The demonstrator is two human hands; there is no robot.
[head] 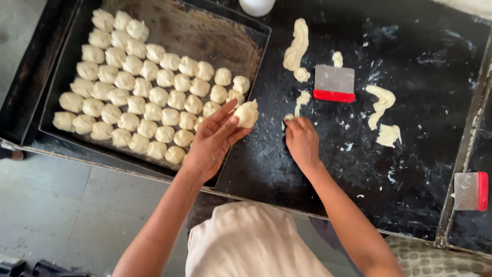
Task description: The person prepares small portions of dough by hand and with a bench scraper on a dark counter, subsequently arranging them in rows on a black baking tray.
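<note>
My left hand (212,141) holds a pale dough ball (247,113) at its fingertips, right over the near right edge of a dark baking tray (205,31). Several rows of shaped dough balls (138,87) fill the tray's left and middle. On the black worktop, my right hand (302,141) pinches a small dough piece (290,117) with its fingers curled down. Just beyond it lies a thin strip of dough (302,98), and a long strip of dough (296,48) lies farther back.
A metal scraper with a red handle (334,83) lies on the black worktop (425,66) past my right hand. More dough scraps (382,102) sit to its right. A second red-handled scraper (470,191) lies at the right edge. A white round object (256,6) stands at the back.
</note>
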